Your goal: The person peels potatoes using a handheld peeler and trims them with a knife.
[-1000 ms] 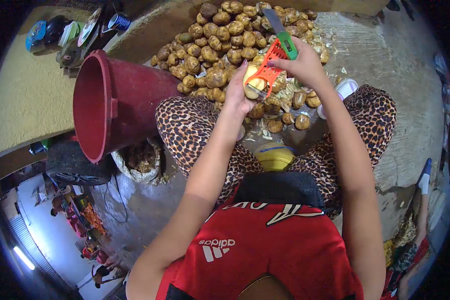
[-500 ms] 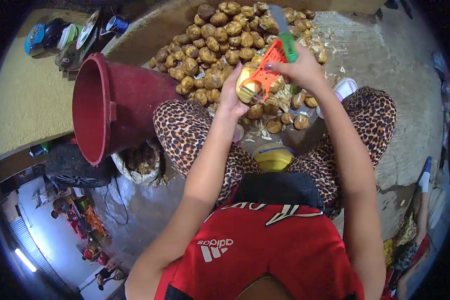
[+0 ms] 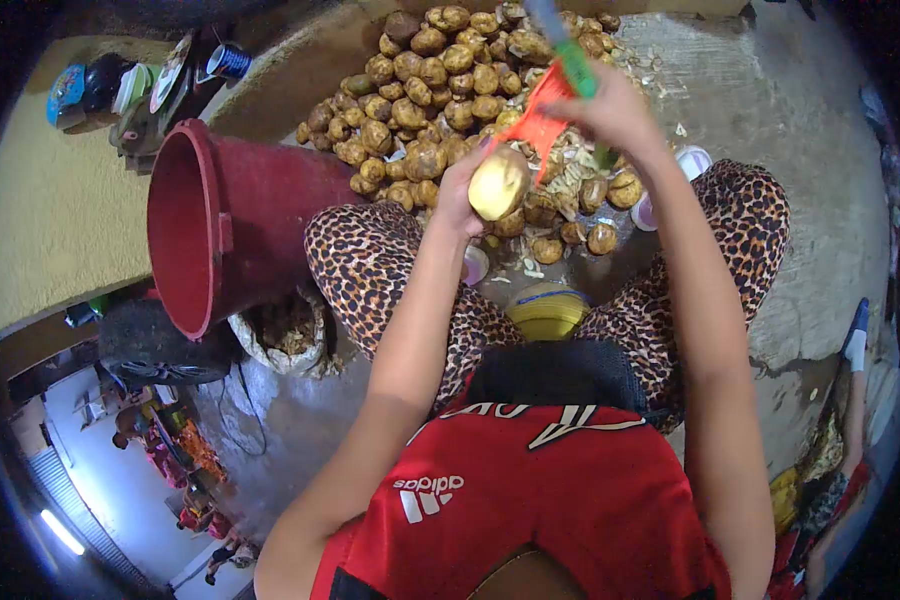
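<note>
In my left hand is a mostly peeled, pale yellow potato, the fingers wrapped round its left side. My right hand is closed round an orange peeler, whose lower end is at the potato's upper right edge; whether it touches I cannot tell. The same hand also holds a green-handled knife, its blurred blade pointing up and away from the potato. Beyond both hands lies a big heap of brown unpeeled potatoes, with pale peelings scattered below the right hand.
A large red bin lies tipped on its side at the left, its mouth facing left. Below it stands a white sack of dark scraps. A yellow container sits between my knees. Other people are at the lower left.
The peeler has moved off the potato's face toward its upper right edge. The potato is turned and shows more of its peeled side. The right hand has shifted slightly up.
</note>
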Demonstrator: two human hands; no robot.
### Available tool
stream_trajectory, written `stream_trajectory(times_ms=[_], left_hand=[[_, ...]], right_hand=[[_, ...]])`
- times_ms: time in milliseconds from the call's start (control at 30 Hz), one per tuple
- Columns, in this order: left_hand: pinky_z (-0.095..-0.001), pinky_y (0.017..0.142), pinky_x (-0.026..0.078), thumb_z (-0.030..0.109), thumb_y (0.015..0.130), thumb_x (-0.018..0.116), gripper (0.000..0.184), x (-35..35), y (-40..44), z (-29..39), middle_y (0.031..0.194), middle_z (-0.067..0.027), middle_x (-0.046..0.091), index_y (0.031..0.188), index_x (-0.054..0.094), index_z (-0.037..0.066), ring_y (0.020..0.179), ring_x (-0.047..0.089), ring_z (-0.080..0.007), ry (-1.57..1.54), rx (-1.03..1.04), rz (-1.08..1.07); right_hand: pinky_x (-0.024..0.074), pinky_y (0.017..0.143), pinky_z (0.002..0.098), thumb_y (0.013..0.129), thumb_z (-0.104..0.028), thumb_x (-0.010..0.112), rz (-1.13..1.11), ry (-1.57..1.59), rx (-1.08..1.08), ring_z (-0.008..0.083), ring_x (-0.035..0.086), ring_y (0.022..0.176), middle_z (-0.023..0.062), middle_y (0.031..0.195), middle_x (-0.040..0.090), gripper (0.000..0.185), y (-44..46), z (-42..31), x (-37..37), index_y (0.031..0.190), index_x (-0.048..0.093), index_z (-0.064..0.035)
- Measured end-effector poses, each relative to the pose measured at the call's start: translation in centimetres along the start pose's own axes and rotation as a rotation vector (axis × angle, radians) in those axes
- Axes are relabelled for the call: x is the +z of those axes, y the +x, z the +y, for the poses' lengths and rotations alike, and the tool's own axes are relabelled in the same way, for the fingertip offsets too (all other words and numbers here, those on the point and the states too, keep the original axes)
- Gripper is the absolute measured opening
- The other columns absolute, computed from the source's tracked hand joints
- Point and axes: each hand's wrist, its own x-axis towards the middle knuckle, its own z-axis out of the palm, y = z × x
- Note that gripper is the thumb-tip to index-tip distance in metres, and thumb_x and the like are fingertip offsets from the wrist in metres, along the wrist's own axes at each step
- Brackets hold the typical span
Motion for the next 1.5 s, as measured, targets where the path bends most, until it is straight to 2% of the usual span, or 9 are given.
stream_trajectory(times_ms=[100,333,467,500,567,833,967,1300,1500], left_hand=[[-0.0329,0.071,0.051,0.027,0.091,0.042,0.03,-1.6,0.6,0.1,0.094,-0.0106,0.061,0.102,0.054,0.002,0.081,0.061,-0.0182,-0.069,0.032,-0.281],[-0.031,0.07,0.053,0.024,0.09,0.042,0.032,1.5,-0.5,0.3,0.098,-0.0121,0.061,0.111,0.05,0.001,0.082,0.062,-0.0193,-0.032,0.025,-0.028],[-0.0294,0.068,0.052,0.022,0.091,0.042,0.028,-1.4,0.3,0.0,0.095,-0.0105,0.06,0.105,0.052,0.001,0.082,0.061,-0.0174,0.027,0.044,-0.195],[-0.0291,0.067,0.052,0.022,0.091,0.041,0.027,-1.5,0.3,-0.1,0.093,-0.0097,0.061,0.104,0.053,0.001,0.081,0.061,-0.0171,0.046,0.056,-0.222],[-0.0298,0.062,0.051,0.029,0.091,0.041,0.031,-0.9,-0.1,-0.2,0.089,-0.008,0.061,0.1,0.055,0.002,0.075,0.061,-0.0178,0.113,0.113,-0.139],[-0.0327,0.055,0.049,0.053,0.085,0.043,0.049,0.9,-0.2,0.6,0.092,-0.0082,0.061,0.107,0.054,0.011,0.072,0.06,-0.0242,-0.307,-0.107,0.119],[-0.0347,0.057,0.048,0.057,0.079,0.046,0.058,0.7,-0.6,1.0,0.093,-0.0134,0.059,0.108,0.053,0.007,0.072,0.057,-0.0296,-0.333,-0.151,0.035],[-0.0327,0.056,0.047,0.048,0.082,0.043,0.05,0.4,0.0,1.4,0.093,-0.016,0.059,0.11,0.052,0.008,0.072,0.058,-0.0269,-0.303,-0.093,0.039],[-0.0339,0.058,0.048,0.045,0.083,0.041,0.051,1.0,-0.5,1.6,0.095,-0.0179,0.058,0.112,0.05,0.004,0.073,0.058,-0.0279,-0.349,-0.101,0.067]], right_hand=[[0.0412,0.045,0.0254,0.066,-0.025,0.074,0.09,-0.095,0.013,0.0089,0.051,0.049,-0.0001,0.062,0.054,0.032,2.3,3.3,-2.0,0.085,0.055,-0.0069],[0.043,0.047,0.0278,0.059,-0.028,0.077,-0.3,0.239,0.196,0.0113,0.051,0.048,0.0044,0.059,0.055,0.038,-0.9,-1.3,0.7,0.075,0.054,-0.0033],[0.0435,0.046,0.0271,0.061,-0.027,0.076,0.197,-0.195,-0.178,0.0123,0.054,0.048,0.0036,0.06,0.058,0.032,1.5,2.5,-0.2,0.075,0.057,-0.0047],[0.0434,0.045,0.027,0.062,-0.026,0.076,0.153,-0.101,-0.041,0.0122,0.054,0.048,0.0034,0.059,0.058,0.031,1.5,2.7,-0.9,0.075,0.056,-0.0047],[0.0433,0.044,0.0268,0.063,-0.024,0.075,0.063,0.087,0.238,0.012,0.054,0.048,0.0031,0.059,0.058,0.029,1.8,1.9,-2.5,0.075,0.056,-0.0047],[0.0426,0.046,0.026,0.062,-0.031,0.079,-0.004,0.238,0.037,0.0101,0.051,0.049,0.0008,0.061,0.055,0.039,-0.8,0.1,2.2,0.078,0.055,-0.0041],[0.0459,0.062,0.0299,0.06,-0.034,0.079,-0.094,0.315,0.283,0.0136,0.055,0.064,0.0029,0.07,0.058,0.047,-1.2,-1.2,2.5,0.085,0.056,-0.0019],[0.0461,0.06,0.0437,0.07,-0.014,0.067,0.392,-0.356,-0.335,0.0379,0.057,0.073,0.0174,0.078,0.059,0.027,-1.2,-3.3,-0.8,0.09,0.05,-0.0081],[0.0457,0.061,0.0349,0.06,-0.034,0.077,0.163,-0.057,0.039,0.0215,0.058,0.063,0.0097,0.068,0.059,0.046,-0.5,-0.5,-1.2,0.086,0.057,-0.0024]])
